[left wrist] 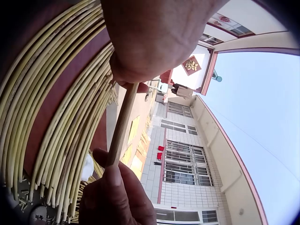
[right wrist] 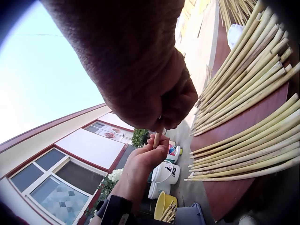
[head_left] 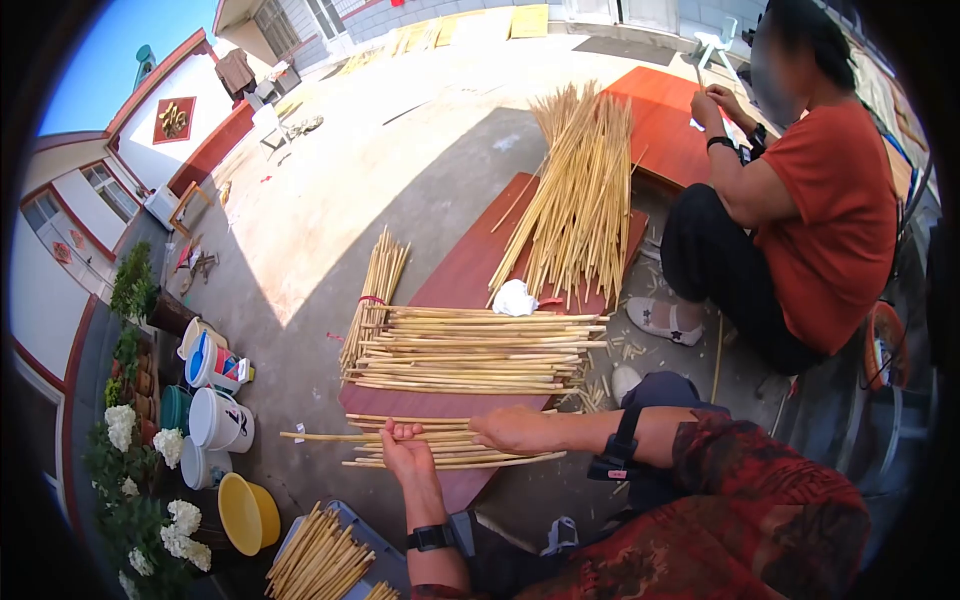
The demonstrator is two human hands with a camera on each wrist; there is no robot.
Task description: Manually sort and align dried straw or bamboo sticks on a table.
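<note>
Both hands hold one pale, straight stick (left wrist: 123, 124) that runs between them. My left hand (head_left: 408, 455) is palm up with its fingers curled around the stick, whose end sticks out to the left. To the right of it, my right hand (head_left: 515, 430) pinches the same stick between thumb and fingers, as the left wrist view shows. Under the hands lies a small row of sticks (right wrist: 248, 157) across the dark red board (head_left: 440, 403). A larger row of sticks (head_left: 480, 350) lies just beyond, its cut ends roughly lined up.
Farther along stands a big loose heap of sticks (head_left: 575, 200), with a crumpled white thing (head_left: 514, 298) near it. A tied bundle (head_left: 383, 285) leans at the left. Buckets (head_left: 220, 420), a yellow basin (head_left: 248, 513) and a grey-blue tray (head_left: 385, 560) flank the left. Another person (head_left: 820, 210) sits at right.
</note>
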